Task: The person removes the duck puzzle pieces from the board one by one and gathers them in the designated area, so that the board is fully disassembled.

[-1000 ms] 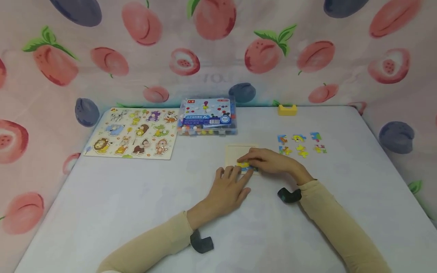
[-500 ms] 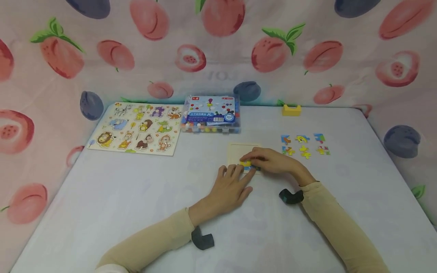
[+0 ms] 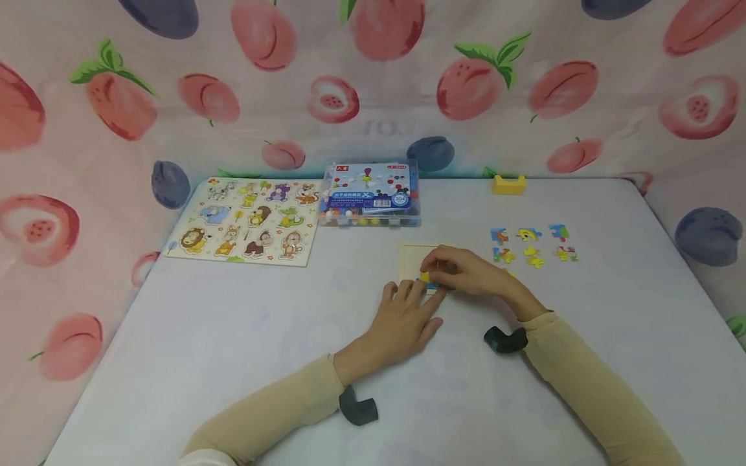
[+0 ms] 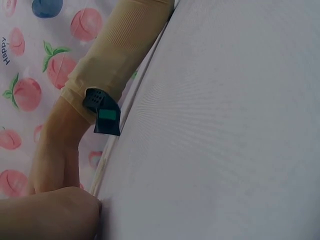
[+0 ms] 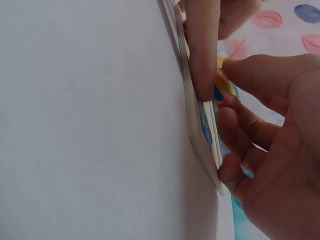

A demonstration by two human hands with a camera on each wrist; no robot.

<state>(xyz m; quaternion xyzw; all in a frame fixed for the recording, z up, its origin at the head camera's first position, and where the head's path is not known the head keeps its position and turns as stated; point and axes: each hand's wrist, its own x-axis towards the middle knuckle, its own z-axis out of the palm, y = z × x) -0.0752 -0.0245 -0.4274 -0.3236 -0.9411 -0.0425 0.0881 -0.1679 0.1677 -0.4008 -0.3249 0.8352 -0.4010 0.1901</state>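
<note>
A shallow light wooden puzzle tray (image 3: 410, 257) lies mid-table, with blue and yellow jigsaw pieces along its near side. My right hand (image 3: 474, 272) reaches over it from the right, fingers curled. Its thumb and fingers pinch a yellow-and-blue puzzle piece (image 5: 225, 86), partly hidden by the fingers. At the near edge, my left hand (image 3: 399, 320) lies with spread fingers touching the tray. In the right wrist view, a left finger (image 5: 202, 55) presses at the tray's rim beside the pieces. The left wrist view shows the left hand only partly, not its fingertips.
Loose puzzle pieces (image 3: 529, 235) lie in rows to the right; one is partly behind the right wrist. An animal puzzle board (image 3: 245, 223) and a clear plastic box (image 3: 370, 194) stand at the back left. A yellow block (image 3: 509, 186) sits at the back edge.
The head view has shifted slightly. Both hands stay at the tray, while the right fingers have bent and lifted a little. A yellow bit now shows by the right wrist.
</note>
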